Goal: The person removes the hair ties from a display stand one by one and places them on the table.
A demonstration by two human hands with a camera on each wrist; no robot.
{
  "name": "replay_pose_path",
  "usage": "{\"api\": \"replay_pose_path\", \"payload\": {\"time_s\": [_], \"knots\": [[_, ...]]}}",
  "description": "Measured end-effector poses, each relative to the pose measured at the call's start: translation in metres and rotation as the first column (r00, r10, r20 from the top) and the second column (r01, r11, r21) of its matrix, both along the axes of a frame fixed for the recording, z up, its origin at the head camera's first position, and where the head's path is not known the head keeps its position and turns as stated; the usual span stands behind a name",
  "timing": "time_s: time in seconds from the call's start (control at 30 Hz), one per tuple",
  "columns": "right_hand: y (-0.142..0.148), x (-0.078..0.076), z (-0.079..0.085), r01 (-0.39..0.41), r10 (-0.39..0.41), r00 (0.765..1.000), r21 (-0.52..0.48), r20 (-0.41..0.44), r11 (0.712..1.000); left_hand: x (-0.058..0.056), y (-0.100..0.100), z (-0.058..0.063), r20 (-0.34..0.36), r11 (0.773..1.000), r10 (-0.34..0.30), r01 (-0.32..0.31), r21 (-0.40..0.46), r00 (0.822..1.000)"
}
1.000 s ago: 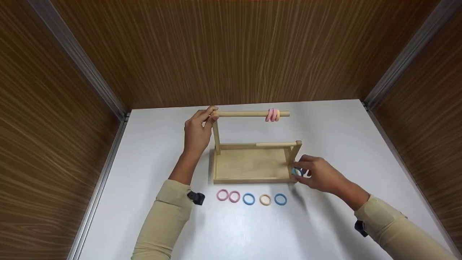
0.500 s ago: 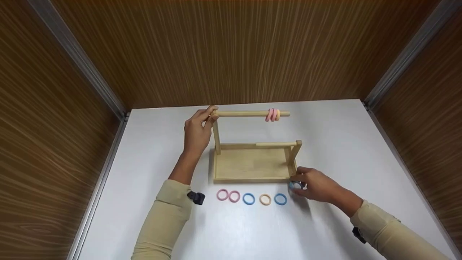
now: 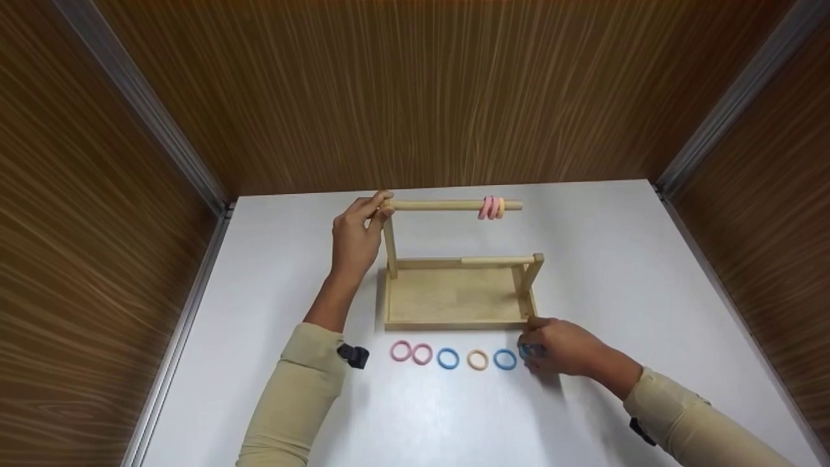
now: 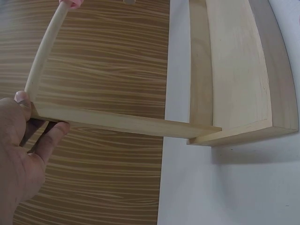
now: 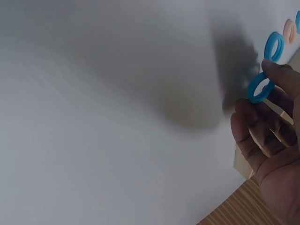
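My left hand (image 3: 358,237) grips the top corner of a wooden stand, where the left post (image 4: 122,123) meets a long rod (image 3: 434,205). Two pink rings and a pale orange ring (image 3: 500,207) hang near the rod's free end. At the front right corner of the stand's tray (image 3: 454,325), my right hand (image 3: 565,345) pinches a blue ring (image 5: 255,89) between thumb and fingers. Fingers partly hide that ring in the head view. Just left of it lies another blue ring (image 3: 504,359) on the white table.
In a row before the tray lie two pink rings (image 3: 411,352), a blue ring (image 3: 448,358) and an orange ring (image 3: 478,360). A shorter post with a rod (image 3: 496,260) rises at the tray's right. Wood-grain walls (image 3: 415,91) enclose the table (image 3: 441,415).
My right hand has moved down toward the table's front with the blue ring, from beside the short post to the right end of the ring row. My left hand keeps its grip.
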State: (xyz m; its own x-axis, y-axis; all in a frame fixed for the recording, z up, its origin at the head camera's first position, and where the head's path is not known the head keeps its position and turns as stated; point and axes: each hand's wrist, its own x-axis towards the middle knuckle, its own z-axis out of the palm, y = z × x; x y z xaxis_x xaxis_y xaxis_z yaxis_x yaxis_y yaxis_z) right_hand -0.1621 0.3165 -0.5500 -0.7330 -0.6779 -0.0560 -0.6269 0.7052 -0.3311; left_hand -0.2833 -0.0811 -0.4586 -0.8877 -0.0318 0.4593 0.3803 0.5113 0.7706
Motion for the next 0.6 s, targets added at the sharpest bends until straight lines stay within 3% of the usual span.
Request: {"api": "replay_pose_path", "payload": {"time_s": [0.23, 0.6], "knots": [[-0.0027, 0.0013, -0.0023, 0.000, 0.000, 1.000, 0.059, 0.006, 0.998, -0.0008, -0.0002, 0.0004, -0.002, 1.000, -0.005, 0.005, 0.004, 1.000], [-0.0025, -0.0001, -0.0042, 0.008, -0.010, 1.000, 0.056, 0.026, 0.998, -0.0011, -0.0008, 0.0006, -0.017, 1.000, -0.002, 0.002, -0.012, 1.000]]}}
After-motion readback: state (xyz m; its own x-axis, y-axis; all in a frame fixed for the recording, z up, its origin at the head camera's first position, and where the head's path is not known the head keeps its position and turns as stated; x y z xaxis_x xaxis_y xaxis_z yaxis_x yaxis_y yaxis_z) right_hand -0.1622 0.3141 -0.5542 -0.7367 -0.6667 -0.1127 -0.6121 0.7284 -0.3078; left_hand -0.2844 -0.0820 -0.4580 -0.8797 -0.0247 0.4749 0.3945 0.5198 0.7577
